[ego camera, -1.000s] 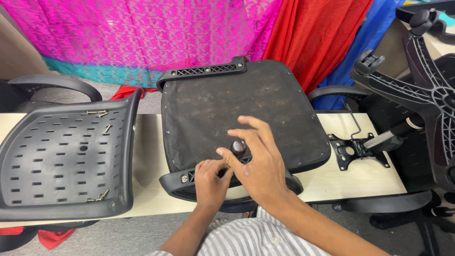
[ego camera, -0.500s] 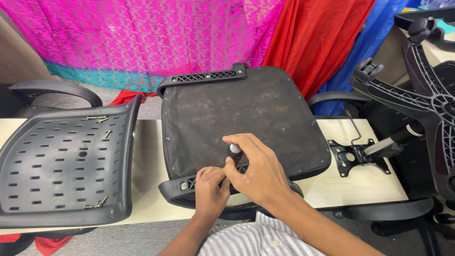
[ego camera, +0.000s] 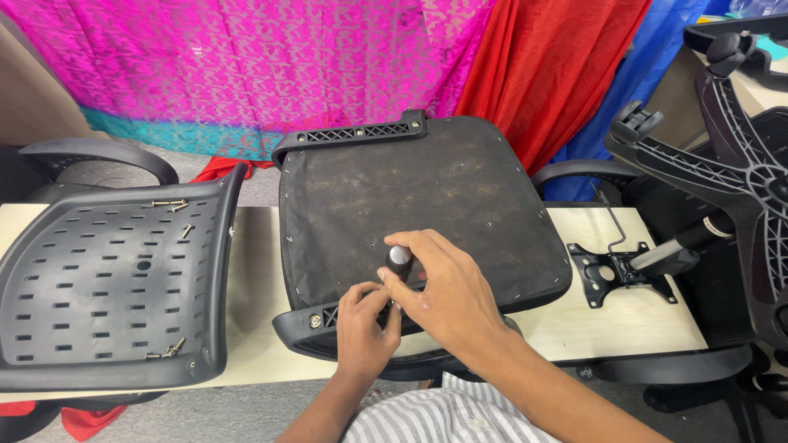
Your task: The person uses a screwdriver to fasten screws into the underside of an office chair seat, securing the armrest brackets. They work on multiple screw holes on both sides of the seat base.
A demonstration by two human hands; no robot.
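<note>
An upturned black chair seat [ego camera: 427,201] lies on the pale table [ego camera: 616,320], its dusty underside facing up. My right hand [ego camera: 447,295] grips a dark-handled screwdriver [ego camera: 398,261] held upright over the seat's near edge. My left hand [ego camera: 365,320] pinches at the tool's tip by the seat's front bracket [ego camera: 316,321]. What the fingertips hold there is hidden.
A perforated black chair back [ego camera: 107,287] lies at the left with loose screws [ego camera: 168,203] on it. A metal tilt mechanism [ego camera: 620,267] rests at the right on the table. A chair base with castors [ego camera: 730,156] stands at the far right. Armrests lie around.
My right hand has closed from spread fingers onto the screwdriver handle and stands it upright. My left hand stays at the tip. The view has shifted slightly.
</note>
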